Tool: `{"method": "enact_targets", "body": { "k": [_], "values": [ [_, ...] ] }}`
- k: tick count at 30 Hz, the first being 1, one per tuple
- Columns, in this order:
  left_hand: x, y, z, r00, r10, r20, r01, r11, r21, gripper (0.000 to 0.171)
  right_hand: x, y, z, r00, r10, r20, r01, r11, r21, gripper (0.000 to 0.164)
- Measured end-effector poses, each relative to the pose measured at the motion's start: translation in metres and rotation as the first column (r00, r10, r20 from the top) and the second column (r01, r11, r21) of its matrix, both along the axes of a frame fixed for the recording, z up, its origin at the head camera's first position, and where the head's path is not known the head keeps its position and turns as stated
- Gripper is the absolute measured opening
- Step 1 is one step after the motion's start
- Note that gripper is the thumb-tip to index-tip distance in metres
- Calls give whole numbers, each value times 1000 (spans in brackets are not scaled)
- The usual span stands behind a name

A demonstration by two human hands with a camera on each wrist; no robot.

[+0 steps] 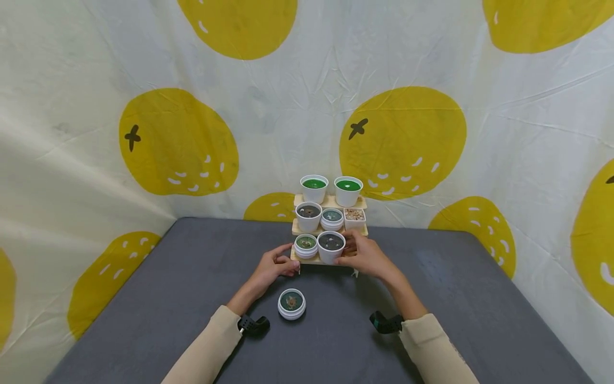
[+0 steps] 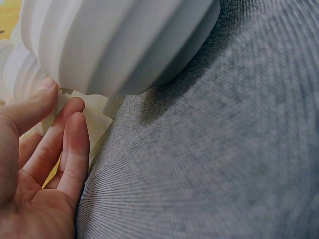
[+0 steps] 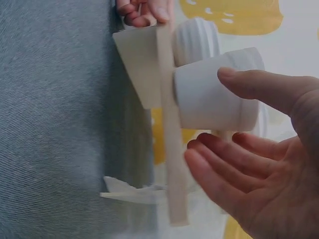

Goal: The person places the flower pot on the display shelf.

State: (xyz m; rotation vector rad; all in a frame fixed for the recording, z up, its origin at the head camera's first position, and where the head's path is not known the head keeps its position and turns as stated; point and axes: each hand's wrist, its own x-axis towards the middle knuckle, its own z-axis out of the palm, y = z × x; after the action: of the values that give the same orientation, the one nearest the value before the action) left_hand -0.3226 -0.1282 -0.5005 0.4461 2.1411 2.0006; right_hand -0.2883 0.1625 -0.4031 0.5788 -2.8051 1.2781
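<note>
A tiered light-wood stand [image 1: 314, 260] carries several small white pots on three steps. With thumb and fingertips, my left hand [image 1: 272, 268] pinches the left end of its lowest step. My right hand [image 1: 366, 256] is around the right side of a smooth white pot [image 1: 331, 250] with a dark top. In the right wrist view, the thumb lies over that pot and the nearly straight fingers sit just apart from its side. Beside it on the same step stands a ribbed white pot [image 1: 305, 248] with a green top.
A loose ribbed white pot [image 1: 291, 309] with a dark green top sits on the grey tabletop [image 1: 216, 256], near my left wrist. Two green-topped pots [image 1: 314, 192] stand on the top step. The middle step holds a square pot [image 1: 354, 217] of beige bits. A fruit-print cloth [image 1: 288, 128] hangs behind.
</note>
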Motion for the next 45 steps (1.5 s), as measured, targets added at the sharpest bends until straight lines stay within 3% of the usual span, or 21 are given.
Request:
{"method": "enact_targets", "body": {
  "k": [8, 14, 20, 24, 30, 37, 45],
  "values": [
    [1, 1, 0, 1000, 0, 8, 0, 1000, 10, 72, 12, 15, 3, 997, 19, 76, -16, 999, -41, 62],
    [0, 1, 0, 1000, 2, 9, -2, 1000, 17, 72, 32, 25, 7, 1000, 20, 14, -19, 999, -39, 53],
    [1, 1, 1, 1000, -1, 21, 0, 1000, 19, 71, 54, 20, 3, 993, 120, -20, -121, 990, -67, 47],
    [1, 1, 2, 1000, 3, 23, -4, 1000, 24, 72, 59, 9, -4, 967, 254, 15, -251, 962, -105, 49],
    [1, 1, 2, 1000, 4, 18, -4, 1000, 23, 72, 59, -13, -17, 895, 431, 120, -411, 898, -155, 63],
    [1, 1, 1, 1000, 5, 18, -6, 1000, 20, 72, 55, -38, -29, 843, 507, 180, -474, 859, -195, 76],
    [1, 0, 2, 1000, 8, 21, -9, 1000, 11, 73, 50, -59, -39, 832, 526, 174, -497, 848, -184, 81]
  ]
}}
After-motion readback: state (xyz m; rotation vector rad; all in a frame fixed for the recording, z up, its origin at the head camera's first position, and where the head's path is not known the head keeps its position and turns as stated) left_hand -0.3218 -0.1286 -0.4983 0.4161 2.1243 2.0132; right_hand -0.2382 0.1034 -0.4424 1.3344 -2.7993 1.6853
